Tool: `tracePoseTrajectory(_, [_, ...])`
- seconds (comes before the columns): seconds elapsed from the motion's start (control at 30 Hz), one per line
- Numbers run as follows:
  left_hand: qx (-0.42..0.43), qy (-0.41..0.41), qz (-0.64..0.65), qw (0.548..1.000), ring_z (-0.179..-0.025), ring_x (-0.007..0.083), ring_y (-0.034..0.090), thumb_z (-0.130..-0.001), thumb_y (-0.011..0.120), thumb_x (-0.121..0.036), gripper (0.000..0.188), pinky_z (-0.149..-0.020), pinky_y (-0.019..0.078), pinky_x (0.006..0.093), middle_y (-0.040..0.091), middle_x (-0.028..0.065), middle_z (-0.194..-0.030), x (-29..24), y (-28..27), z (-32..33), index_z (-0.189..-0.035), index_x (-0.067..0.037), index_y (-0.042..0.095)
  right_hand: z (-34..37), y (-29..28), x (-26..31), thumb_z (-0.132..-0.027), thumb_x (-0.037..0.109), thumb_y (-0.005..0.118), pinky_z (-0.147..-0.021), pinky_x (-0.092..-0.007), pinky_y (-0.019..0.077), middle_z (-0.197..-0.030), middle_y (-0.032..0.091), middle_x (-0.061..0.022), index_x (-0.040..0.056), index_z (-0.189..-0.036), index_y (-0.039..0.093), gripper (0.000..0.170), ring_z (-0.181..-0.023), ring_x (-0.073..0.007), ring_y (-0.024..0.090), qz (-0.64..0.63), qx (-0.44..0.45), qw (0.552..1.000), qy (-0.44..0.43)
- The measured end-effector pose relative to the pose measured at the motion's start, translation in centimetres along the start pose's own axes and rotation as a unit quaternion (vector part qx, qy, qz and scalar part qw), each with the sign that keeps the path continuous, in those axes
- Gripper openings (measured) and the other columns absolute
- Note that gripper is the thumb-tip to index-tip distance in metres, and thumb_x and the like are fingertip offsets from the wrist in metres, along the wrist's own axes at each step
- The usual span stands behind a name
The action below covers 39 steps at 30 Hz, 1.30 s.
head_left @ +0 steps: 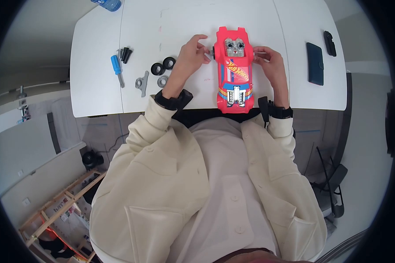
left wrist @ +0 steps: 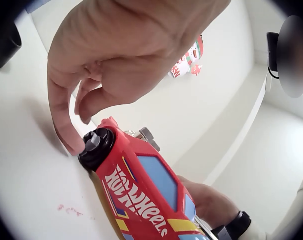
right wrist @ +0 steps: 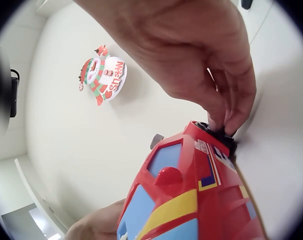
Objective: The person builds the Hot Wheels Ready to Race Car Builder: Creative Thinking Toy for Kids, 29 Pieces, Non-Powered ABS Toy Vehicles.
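A red Hot Wheels toy car lies on the white table, between both hands. On its left side sits a black wheel with a grey hub. My left hand is beside that wheel, one fingertip right at its rim, the thumb apart from it. Over on the right side, the thumb and fingers of my right hand come together on another black wheel, pinching at its middle; the fingertips hide most of it.
Left on the table are a blue-handled screwdriver, black bolts, a grey wrench, black rings and a grey ring. A dark phone and a black object lie right. A bottle stands far left.
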<state>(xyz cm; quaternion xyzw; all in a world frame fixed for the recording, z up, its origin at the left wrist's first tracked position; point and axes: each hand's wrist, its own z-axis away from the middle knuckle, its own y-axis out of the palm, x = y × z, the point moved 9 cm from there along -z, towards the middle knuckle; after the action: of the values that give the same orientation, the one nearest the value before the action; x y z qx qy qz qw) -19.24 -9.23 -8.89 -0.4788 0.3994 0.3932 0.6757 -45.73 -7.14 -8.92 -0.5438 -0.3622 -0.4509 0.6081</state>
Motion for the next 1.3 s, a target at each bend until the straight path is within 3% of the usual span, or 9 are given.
tracePoseTrajectory(0.1, [0.064,-0.058,0.107,0.99,-0.088,0.0157,0.069,-0.091,0.058,0.009,0.047,-0.076,0.0586,0.0302,0.062,0.007,-0.104,1.3,1.4,-0.5,-0.136,-0.003,0.054,0.0,0.1,0.3,-0.085,-0.004,0.069,-0.078,-0.0306,0.057,-0.096,0.075,-0.0111,-0.0014,-0.109,0.072,0.024,-0.089,-0.0193,0.073,0.012,-0.008,1.0,-0.002])
tracePoseTrajectory(0.17, [0.043,0.038,0.078,0.995,-0.087,0.0156,0.069,-0.091,0.058,0.009,0.044,-0.079,0.0576,0.0291,0.062,0.0067,-0.102,-0.1,1.2,-0.4,-0.133,-0.003,0.056,-0.1,0.1,0.3,-0.085,-0.004,0.069,-0.077,-0.0306,0.0566,-0.096,0.075,-0.011,-0.0012,-0.108,0.072,0.024,-0.088,-0.0195,0.073,0.016,-0.016,1.0,-0.005])
tracePoseTrajectory(0.3, [0.019,0.101,0.067,0.992,-0.085,0.0151,0.069,-0.092,0.059,0.007,0.042,-0.081,0.0565,0.0282,0.062,0.006,-0.1,-1.6,0.7,0.1,-0.133,-0.002,0.057,-0.1,0.0,0.5,-0.086,-0.005,0.067,-0.077,-0.031,0.0569,-0.096,0.074,-0.0112,-0.0018,-0.108,0.071,0.023,-0.088,-0.0189,0.073,0.032,-0.013,0.999,-0.013])
tracePoseTrajectory(0.4, [-0.031,0.077,-0.023,0.996,-0.086,0.0146,0.067,-0.09,0.062,0.008,0.043,-0.079,0.0561,0.0278,0.062,0.0053,-0.099,-1.2,-0.4,0.0,-0.131,-0.001,0.057,-0.1,0.1,0.5,-0.086,-0.007,0.066,-0.076,-0.0307,0.0572,-0.095,0.074,-0.0109,-0.0022,-0.107,0.071,0.022,-0.087,-0.0182,0.073,0.027,-0.009,1.0,-0.006])
tracePoseTrajectory(0.47, [0.03,-0.042,0.014,0.999,-0.088,0.0144,0.067,-0.086,0.064,0.009,0.045,-0.079,0.0561,0.0281,0.062,0.0043,-0.099,0.5,0.2,-0.2,-0.13,-0.002,0.058,-0.1,0.2,0.5,-0.086,-0.008,0.066,-0.076,-0.0304,0.0573,-0.095,0.074,-0.0107,-0.0023,-0.107,0.071,0.022,-0.087,-0.0179,0.073,0.016,-0.008,1.0,0.001])
tracePoseTrajectory(0.57, [0.081,-0.015,0.085,0.993,-0.091,0.0144,0.066,-0.087,0.066,0.005,0.044,-0.078,0.0561,0.0277,0.064,0.0047,-0.102,1.3,1.3,-0.6,-0.13,-0.002,0.059,-0.1,0.4,1.0,-0.086,-0.008,0.066,-0.075,-0.0298,0.0575,-0.094,0.074,-0.0103,-0.002,-0.107,0.071,0.022,-0.087,-0.0178,0.073,0.026,-0.008,1.0,-0.008])
tracePoseTrajectory(0.67, [0.052,0.036,0.068,0.996,-0.09,0.0148,0.067,-0.089,0.066,0.004,0.043,-0.079,0.0562,0.0274,0.065,0.0052,-0.104,0.2,0.9,-0.3,-0.131,-0.001,0.058,-0.3,0.3,0.8,-0.086,-0.008,0.067,-0.075,-0.0302,0.0576,-0.095,0.074,-0.01,-0.0018,-0.107,0.071,0.023,-0.087,-0.0182,0.073,0.044,-0.007,0.999,0.0])
tracePoseTrajectory(0.87, [0.007,0.001,0.166,0.986,-0.087,0.0135,0.065,-0.084,0.064,0.011,0.05,-0.081,0.0552,0.0276,0.063,0.0021,-0.097,-1.4,0.5,0.6,-0.132,-0.003,0.059,-0.2,0.0,0.3,-0.086,-0.006,0.068,-0.074,-0.0308,0.0566,-0.095,0.075,-0.0095,-0.001,-0.107,0.072,0.022,-0.087,-0.0183,0.073,0.041,-0.012,0.999,-0.016])
tracePoseTrajectory(1.3, [0.021,0.006,0.116,0.993,-0.084,0.0103,0.064,-0.089,0.064,0.009,0.038,-0.08,0.0526,0.0259,0.064,0.0004,-0.093,-1.1,1.0,0.5,-0.124,-0.004,0.065,-0.9,0.3,-0.3,-0.083,-0.009,0.066,-0.075,-0.0307,0.0555,-0.09,0.074,-0.0107,-0.0018,-0.105,0.072,0.024,-0.083,-0.0173,0.072,0.019,-0.013,0.999,-0.036])
